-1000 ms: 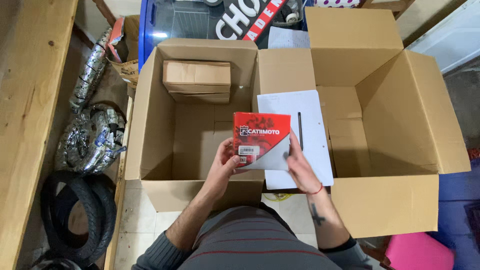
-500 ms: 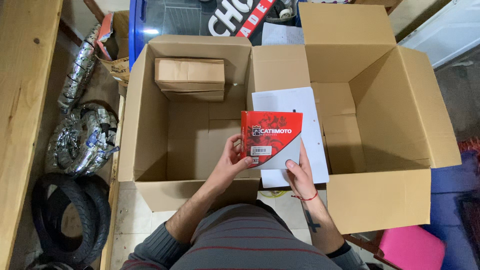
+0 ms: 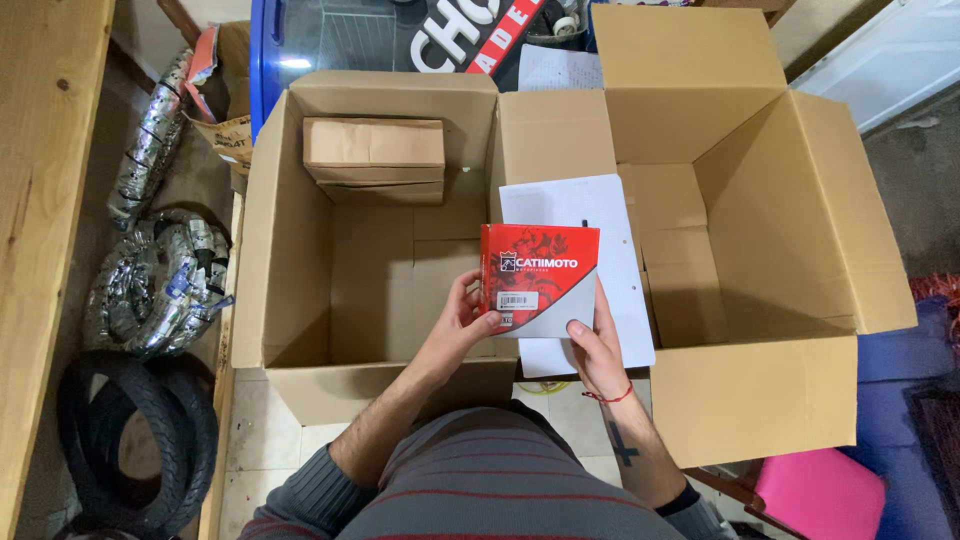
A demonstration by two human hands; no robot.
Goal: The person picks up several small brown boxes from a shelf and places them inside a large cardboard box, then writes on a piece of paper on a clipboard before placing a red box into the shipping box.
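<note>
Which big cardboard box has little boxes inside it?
The left big box: plain brown small boxes sit stacked at its far wall. The right big box shows none inside.

Crowded workroom floor, seen from above

Pale floor tiles (image 3: 268,420) at the bottom, a long wooden bench (image 3: 45,200) down the left, black tyres (image 3: 135,440) and shiny wrapped tyres (image 3: 160,285) beside it, a blue cabinet (image 3: 340,40) at the top, something pink (image 3: 820,495) low on the right.

sweater: grey, red stripes | sleeves: pushed up | right wrist: red string bracelet | right forearm: dark cross tattoo
</note>
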